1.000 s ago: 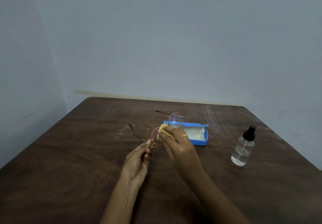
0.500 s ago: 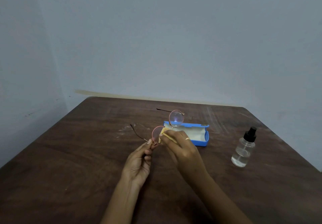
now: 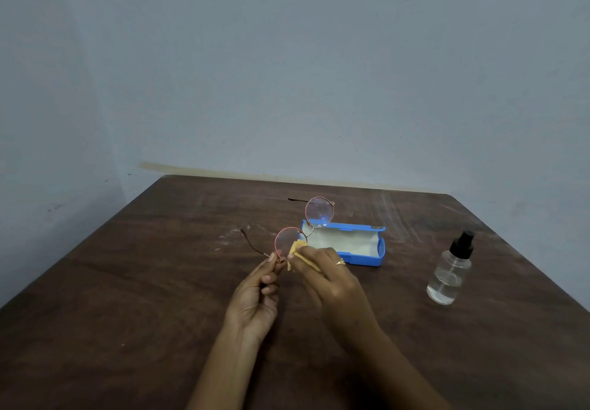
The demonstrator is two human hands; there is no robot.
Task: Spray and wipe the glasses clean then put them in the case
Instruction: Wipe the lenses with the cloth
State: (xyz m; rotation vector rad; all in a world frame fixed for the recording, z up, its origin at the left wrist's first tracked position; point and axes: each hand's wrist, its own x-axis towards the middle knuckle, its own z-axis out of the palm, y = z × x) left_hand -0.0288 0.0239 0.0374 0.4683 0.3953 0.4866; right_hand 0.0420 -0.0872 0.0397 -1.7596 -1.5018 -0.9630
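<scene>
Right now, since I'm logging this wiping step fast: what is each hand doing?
Left hand: pinches the glasses at the near lens's hinge.
Right hand: holds the yellow cloth against that lens.

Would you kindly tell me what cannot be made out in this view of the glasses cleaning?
- Head view: the small yellow cloth is mostly hidden under the right hand.
- Head view: the left hand partly covers the near hinge of the round pink-rimmed glasses; lens smears are too small to judge.
- Head view: the right hand hides the near left corner of the open blue hard case.
</scene>
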